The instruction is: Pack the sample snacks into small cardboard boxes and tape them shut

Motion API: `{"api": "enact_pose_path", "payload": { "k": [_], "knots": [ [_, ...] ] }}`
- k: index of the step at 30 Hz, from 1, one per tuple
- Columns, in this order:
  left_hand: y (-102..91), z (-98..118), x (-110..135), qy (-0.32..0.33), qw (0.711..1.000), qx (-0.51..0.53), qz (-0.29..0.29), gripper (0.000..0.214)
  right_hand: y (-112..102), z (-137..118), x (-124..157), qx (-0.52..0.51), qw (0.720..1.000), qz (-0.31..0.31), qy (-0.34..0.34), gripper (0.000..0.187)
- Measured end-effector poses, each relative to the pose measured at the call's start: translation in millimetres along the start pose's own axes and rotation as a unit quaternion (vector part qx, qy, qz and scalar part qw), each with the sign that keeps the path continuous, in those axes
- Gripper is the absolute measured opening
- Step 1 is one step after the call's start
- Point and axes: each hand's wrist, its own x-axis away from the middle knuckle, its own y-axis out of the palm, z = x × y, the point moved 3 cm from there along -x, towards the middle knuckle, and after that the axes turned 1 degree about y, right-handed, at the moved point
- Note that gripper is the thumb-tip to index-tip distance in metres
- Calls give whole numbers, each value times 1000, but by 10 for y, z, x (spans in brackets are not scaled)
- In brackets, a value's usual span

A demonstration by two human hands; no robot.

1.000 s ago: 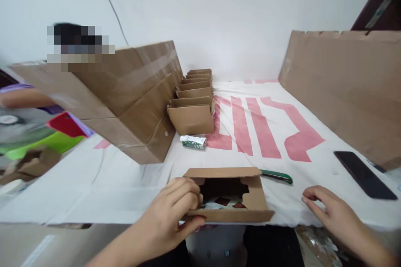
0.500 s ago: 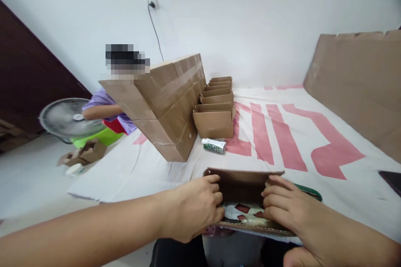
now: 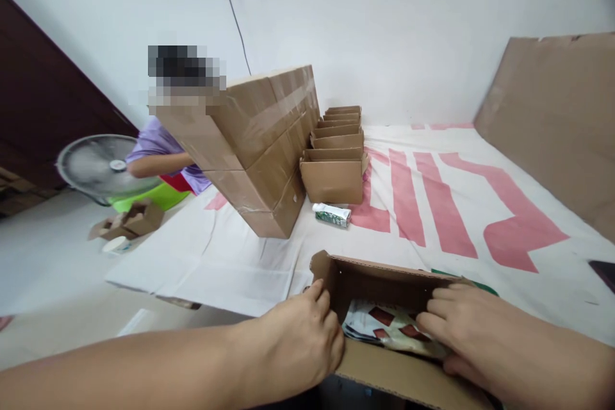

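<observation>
An open cardboard box [image 3: 394, 368] sits at the near edge of the table, tilted so its inside shows. Several flat packets [image 3: 384, 327], white and cream with dark red diamond shapes, lie in it. My left hand [image 3: 307, 333] has its fingers closed over the box's left wall. On the opposite side, my right hand [image 3: 461, 320] grips the right wall, fingers curled inward beside the packets. Its thumb is partly hidden by the box. Part of a green object [image 3: 480, 288] shows behind the right side of the box.
A stack of taped cartons [image 3: 259, 160] stands left of a row of open boxes [image 3: 332, 180]. Near them lies a small white-and-green tube [image 3: 332, 214]. A person's purple sleeve [image 3: 151, 141] and a fan [image 3: 91, 166] are farther left. A large cardboard panel [image 3: 552, 122] rises at right.
The box has shifted down and to the right, and its opening now tips toward me, showing more of the packets and the near wall. Both hands stay on its sides.
</observation>
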Motion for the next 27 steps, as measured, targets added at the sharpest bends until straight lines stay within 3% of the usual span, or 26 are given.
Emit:
{"api": "enact_pose_path", "payload": {
  "k": [7,12,17,19,23,27],
  "knots": [
    [-10,-56,4,-8,1000,18,16,5,316,41,-199,63,996,-59,32,20],
    [-17,-108,-4,3,999,41,33,6,333,133,-292,145,978,-111,102,49],
    [38,-171,-15,-1,997,71,33,9,253,160,-365,85,983,-108,118,37],
    [42,-193,-6,-3,996,81,28,10,184,158,-360,57,988,-85,112,37],
    [56,-251,46,-7,996,86,-5,10,-48,208,-304,-38,992,24,121,18],
    [167,-434,139,-43,993,103,-24,9,-368,342,-227,-135,975,139,107,27]
  ]
}}
